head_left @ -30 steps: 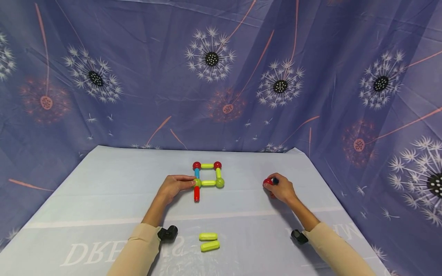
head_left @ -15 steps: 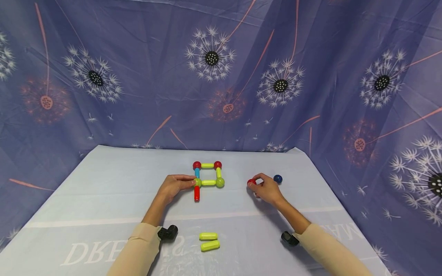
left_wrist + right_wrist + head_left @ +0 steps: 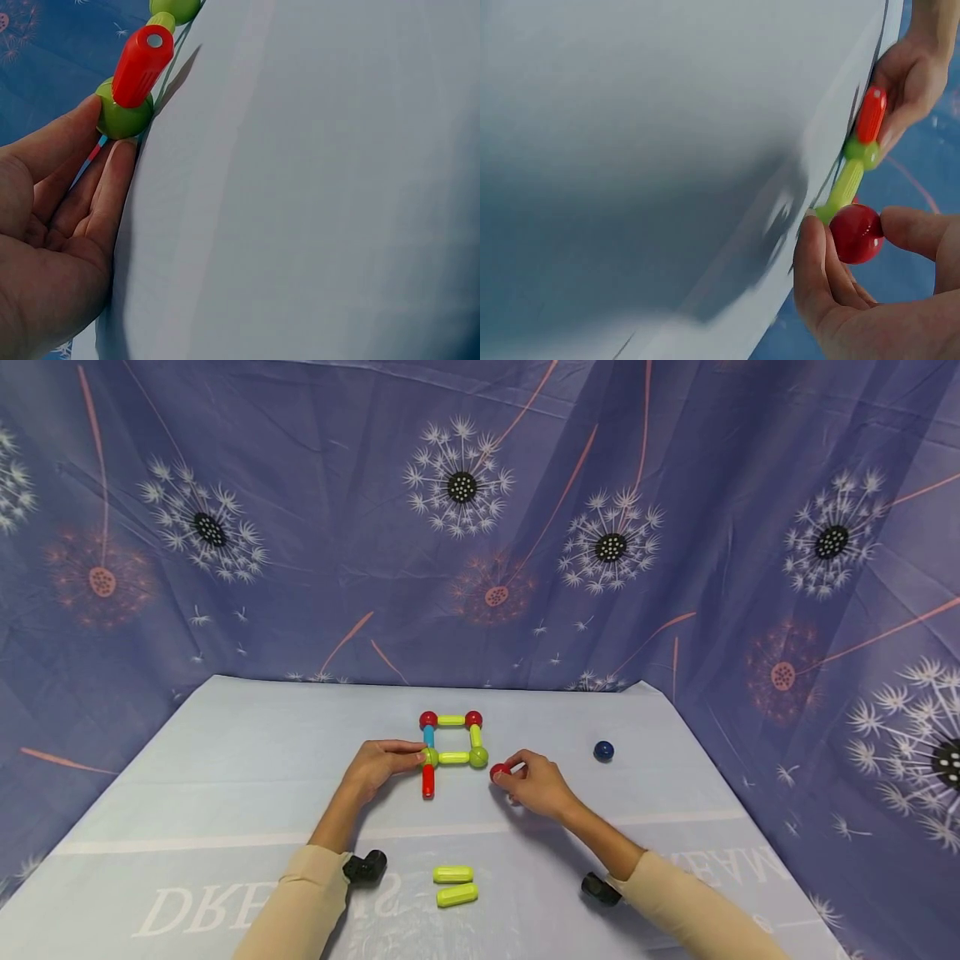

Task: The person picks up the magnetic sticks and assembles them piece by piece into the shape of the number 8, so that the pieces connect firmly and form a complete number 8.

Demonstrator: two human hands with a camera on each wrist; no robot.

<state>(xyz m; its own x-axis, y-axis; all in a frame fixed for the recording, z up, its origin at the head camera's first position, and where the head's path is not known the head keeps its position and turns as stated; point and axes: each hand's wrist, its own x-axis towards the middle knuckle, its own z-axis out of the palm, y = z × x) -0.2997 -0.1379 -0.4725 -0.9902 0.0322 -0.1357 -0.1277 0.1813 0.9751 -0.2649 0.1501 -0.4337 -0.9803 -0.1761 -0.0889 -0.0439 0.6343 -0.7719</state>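
My left hand [image 3: 378, 768] pinches the green ball [image 3: 126, 120] at the near left corner of a square made of balls and rods. From that ball a red rod [image 3: 428, 782] points toward me. The square has a blue rod [image 3: 429, 737] on its left, yellow-green rods [image 3: 453, 758] on its other sides, two red balls [image 3: 473, 720] at the back and a second green ball [image 3: 478, 757] at the near right. Just right of that corner, my right hand [image 3: 538, 787] holds a loose red ball [image 3: 856, 234] between thumb and fingers, apart from the square.
A dark blue ball [image 3: 603, 751] lies to the right on the white cloth-covered table [image 3: 247, 760]. Two loose yellow-green rods [image 3: 457, 894] lie near the front middle. A patterned purple cloth [image 3: 337, 527] hangs behind the table.
My right hand has carried the red ball left from beside the dark blue ball, which stays behind, to near the square. The left hand has kept its place.
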